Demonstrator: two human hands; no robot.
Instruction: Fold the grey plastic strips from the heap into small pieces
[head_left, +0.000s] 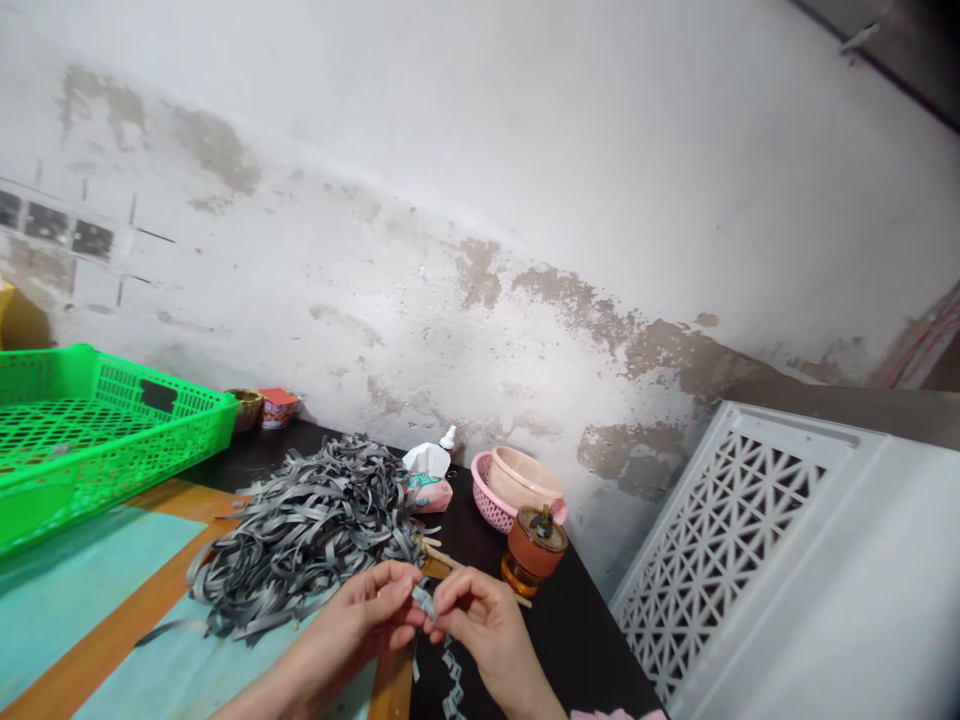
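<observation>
Pink basket (491, 505) before peeling wall (480, 340)

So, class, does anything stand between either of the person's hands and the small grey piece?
Nothing visible does: the left hand and the right hand both have their fingertips on the small grey piece.

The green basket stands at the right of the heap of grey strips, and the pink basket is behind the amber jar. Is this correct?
Not quite: the head view shows the green basket on the left of the heap of grey strips. The pink basket is behind the amber jar.
</observation>
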